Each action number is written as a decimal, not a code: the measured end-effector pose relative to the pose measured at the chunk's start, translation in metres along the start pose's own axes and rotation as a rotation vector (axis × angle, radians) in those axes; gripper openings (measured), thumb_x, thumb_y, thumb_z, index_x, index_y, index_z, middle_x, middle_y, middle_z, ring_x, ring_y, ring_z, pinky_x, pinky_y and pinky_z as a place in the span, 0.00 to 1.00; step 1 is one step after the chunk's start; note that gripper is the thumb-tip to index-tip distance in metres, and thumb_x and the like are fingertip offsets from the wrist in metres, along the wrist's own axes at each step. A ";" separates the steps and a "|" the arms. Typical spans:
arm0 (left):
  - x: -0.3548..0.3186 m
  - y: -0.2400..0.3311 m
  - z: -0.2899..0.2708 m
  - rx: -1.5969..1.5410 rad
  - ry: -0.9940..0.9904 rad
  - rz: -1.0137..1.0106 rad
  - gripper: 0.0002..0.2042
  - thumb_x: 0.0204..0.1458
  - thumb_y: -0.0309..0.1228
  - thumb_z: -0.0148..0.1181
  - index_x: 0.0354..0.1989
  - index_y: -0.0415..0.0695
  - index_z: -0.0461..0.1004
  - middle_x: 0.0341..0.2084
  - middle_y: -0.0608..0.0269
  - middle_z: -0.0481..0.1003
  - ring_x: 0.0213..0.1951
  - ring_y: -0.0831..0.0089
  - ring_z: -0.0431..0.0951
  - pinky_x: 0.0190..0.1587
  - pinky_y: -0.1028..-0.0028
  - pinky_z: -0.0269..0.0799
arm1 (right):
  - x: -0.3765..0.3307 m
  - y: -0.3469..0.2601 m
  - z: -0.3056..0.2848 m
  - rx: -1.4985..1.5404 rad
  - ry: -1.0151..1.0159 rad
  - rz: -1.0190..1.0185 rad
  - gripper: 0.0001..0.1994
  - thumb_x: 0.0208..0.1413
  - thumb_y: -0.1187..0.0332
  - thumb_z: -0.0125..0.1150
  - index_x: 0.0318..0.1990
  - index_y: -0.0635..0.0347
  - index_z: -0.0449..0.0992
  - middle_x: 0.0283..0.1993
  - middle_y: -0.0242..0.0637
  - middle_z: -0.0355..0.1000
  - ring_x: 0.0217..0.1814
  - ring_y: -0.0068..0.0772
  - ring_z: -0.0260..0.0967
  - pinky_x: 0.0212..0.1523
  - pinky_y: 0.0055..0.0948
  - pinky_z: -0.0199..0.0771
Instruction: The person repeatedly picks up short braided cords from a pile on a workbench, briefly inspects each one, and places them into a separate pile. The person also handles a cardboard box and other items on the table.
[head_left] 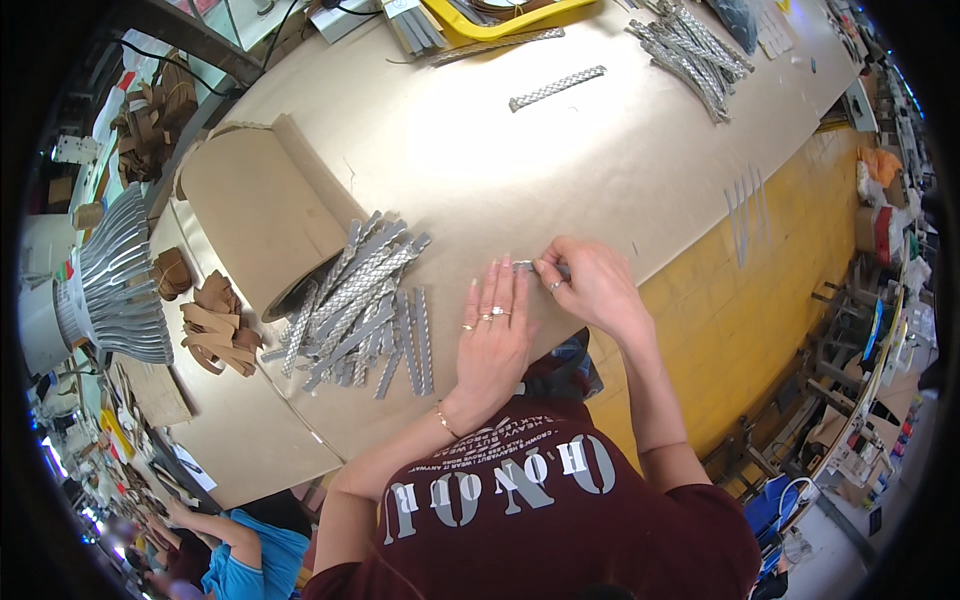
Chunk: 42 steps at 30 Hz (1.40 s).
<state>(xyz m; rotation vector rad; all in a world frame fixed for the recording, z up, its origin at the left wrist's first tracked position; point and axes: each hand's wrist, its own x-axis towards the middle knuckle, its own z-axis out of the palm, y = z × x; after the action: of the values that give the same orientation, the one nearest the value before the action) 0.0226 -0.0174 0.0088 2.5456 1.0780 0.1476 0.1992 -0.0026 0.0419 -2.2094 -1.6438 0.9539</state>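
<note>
1. Silvery strip (pixel 523 265) lies on the table (pixel 590 180), mostly hidden; the right hand (pixel 597 288) pinches it between thumb and fingers.
2. Left hand (pixel 495 340) is flat, fingers outstretched, tips beside the strip; I cannot tell whether they press it.
3. Leftward, a heap of braided strips (pixel 360 300) sits at the mouth of a curved brown cardboard (pixel 255 200).
4. Farther off lies one braided piece (pixel 557 88), near a loose bundle (pixel 690 60).

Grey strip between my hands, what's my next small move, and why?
Probably press the grey strip flat with your right hand: that hand's fingers pinch around its right end, while your left hand lies flat at its left end, seemingly placed to steady it.
</note>
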 end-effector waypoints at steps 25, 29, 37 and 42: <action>0.010 0.014 0.021 0.213 0.037 -0.024 0.38 0.57 0.55 0.55 0.67 0.35 0.60 0.66 0.41 0.60 0.69 0.52 0.59 0.71 0.59 0.50 | -0.006 0.025 -0.021 0.137 -0.067 0.102 0.10 0.56 0.68 0.61 0.35 0.68 0.79 0.26 0.50 0.75 0.26 0.43 0.74 0.32 0.37 0.73; 0.012 0.016 0.023 0.282 0.071 -0.004 0.37 0.55 0.57 0.55 0.66 0.43 0.63 0.65 0.36 0.61 0.67 0.50 0.62 0.70 0.59 0.53 | -0.004 0.026 -0.017 0.155 -0.028 0.077 0.10 0.55 0.66 0.61 0.33 0.67 0.79 0.25 0.48 0.76 0.29 0.47 0.76 0.36 0.39 0.74; 0.021 0.026 0.025 0.382 0.111 0.009 0.34 0.56 0.58 0.53 0.65 0.48 0.65 0.59 0.25 0.64 0.61 0.45 0.69 0.69 0.59 0.55 | -0.010 0.026 -0.012 0.103 0.088 0.097 0.11 0.54 0.64 0.64 0.32 0.65 0.79 0.25 0.47 0.76 0.30 0.48 0.76 0.35 0.41 0.74; 0.020 0.027 0.024 0.427 0.090 0.019 0.33 0.57 0.57 0.52 0.65 0.47 0.65 0.58 0.22 0.64 0.61 0.43 0.69 0.70 0.58 0.55 | -0.025 0.037 -0.018 0.258 0.113 0.261 0.11 0.55 0.65 0.64 0.33 0.67 0.78 0.23 0.45 0.74 0.25 0.41 0.72 0.30 0.36 0.70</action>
<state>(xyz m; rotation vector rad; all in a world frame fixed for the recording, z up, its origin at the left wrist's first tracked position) 0.0605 -0.0275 -0.0042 2.9509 1.2288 0.0388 0.2341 -0.0351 0.0449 -2.2836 -1.1324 1.0169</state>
